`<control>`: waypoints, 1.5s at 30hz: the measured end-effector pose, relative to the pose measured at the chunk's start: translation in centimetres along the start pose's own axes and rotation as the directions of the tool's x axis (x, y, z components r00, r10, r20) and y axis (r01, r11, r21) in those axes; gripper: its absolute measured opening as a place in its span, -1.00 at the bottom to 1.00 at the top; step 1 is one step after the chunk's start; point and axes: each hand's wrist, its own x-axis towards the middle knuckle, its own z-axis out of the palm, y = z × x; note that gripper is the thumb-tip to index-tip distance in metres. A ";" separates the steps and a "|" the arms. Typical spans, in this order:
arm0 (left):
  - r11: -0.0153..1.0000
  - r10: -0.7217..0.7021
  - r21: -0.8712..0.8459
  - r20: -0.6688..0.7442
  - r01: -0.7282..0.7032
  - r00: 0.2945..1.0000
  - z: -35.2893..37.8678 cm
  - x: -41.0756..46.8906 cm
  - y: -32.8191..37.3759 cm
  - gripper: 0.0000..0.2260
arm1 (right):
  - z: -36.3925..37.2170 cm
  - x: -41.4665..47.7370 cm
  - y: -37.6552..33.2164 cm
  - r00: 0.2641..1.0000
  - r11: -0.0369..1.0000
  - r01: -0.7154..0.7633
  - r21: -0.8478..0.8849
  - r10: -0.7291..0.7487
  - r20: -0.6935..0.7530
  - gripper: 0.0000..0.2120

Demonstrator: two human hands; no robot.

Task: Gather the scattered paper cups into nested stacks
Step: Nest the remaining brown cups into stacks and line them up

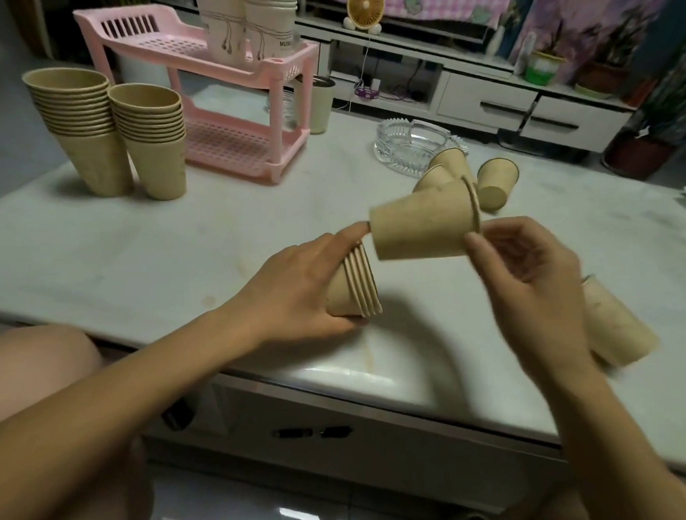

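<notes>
Left hand [295, 285]: grip closed around a short nested stack of paper cups [354, 288], held on its side above the near edge of the white worktop [175, 247], rims toward the right; index finger extended, its tip touching the base of the single cup.

Right hand [531, 291]: grip pinched on the rim of a single cup [422, 227], thumb on the lower rim edge, other fingers curled behind. Cup is horizontal, base pointing left toward the stack, mouth to the right. Single cup sits just above and to the right of the stack, not nested.

Loose cups on worktop: a cluster of three [447, 172] lying tipped beside a glass ashtray [415, 144]; one more on its side [497, 182] just right of them; another on its side [615, 326] at the right, partly hidden behind the right wrist.

Finished stacks: two upright nested stacks at far left, taller one [80, 126] touching or just beside the shorter one [153, 138]. Pink two-tier rack [224, 107] behind them, carrying white printed cups [244, 24] on its top tier
</notes>
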 end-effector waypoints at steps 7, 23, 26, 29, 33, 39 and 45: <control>0.931 -0.223 -0.312 -0.068 0.192 0.972 -0.2 0.2 -0.3 0.05 | 1.6 -0.9 0.3 0.990 0.996 -0.078 0.053 0.071 0.122 -0.90; 0.995 0.084 0.040 0.073 -0.087 0.994 0.8 0.3 0.9 -0.21 | 1.8 -1.0 1.0 0.884 0.991 -0.105 0.085 0.054 0.464 -0.63; 0.991 0.114 0.064 0.095 -0.120 0.989 1.0 0.5 1.0 -0.24 | 2.5 -1.2 1.0 0.840 0.993 -0.114 0.010 0.092 0.534 -0.69; 0.984 0.122 0.110 0.132 -0.137 0.984 1.3 0.8 0.9 -0.34 | 1.1 -0.7 0.7 0.884 0.960 0.090 -0.266 0.046 0.464 -0.71; 0.972 0.125 0.182 0.133 -0.148 0.983 1.5 0.8 1.1 -0.37 | -5.7 1.6 0.6 0.977 0.836 0.079 -0.543 0.044 0.210 -0.75; 0.950 0.147 0.251 0.168 -0.186 0.975 1.9 0.8 1.4 -0.39 | -10.2 2.1 4.0 0.596 0.473 -0.241 -0.847 0.761 0.256 -0.58; 0.992 0.081 0.091 0.110 -0.091 0.991 1.3 0.8 1.0 -0.37 | -7.2 2.3 3.1 0.934 0.820 -0.108 -0.563 0.278 0.226 -0.84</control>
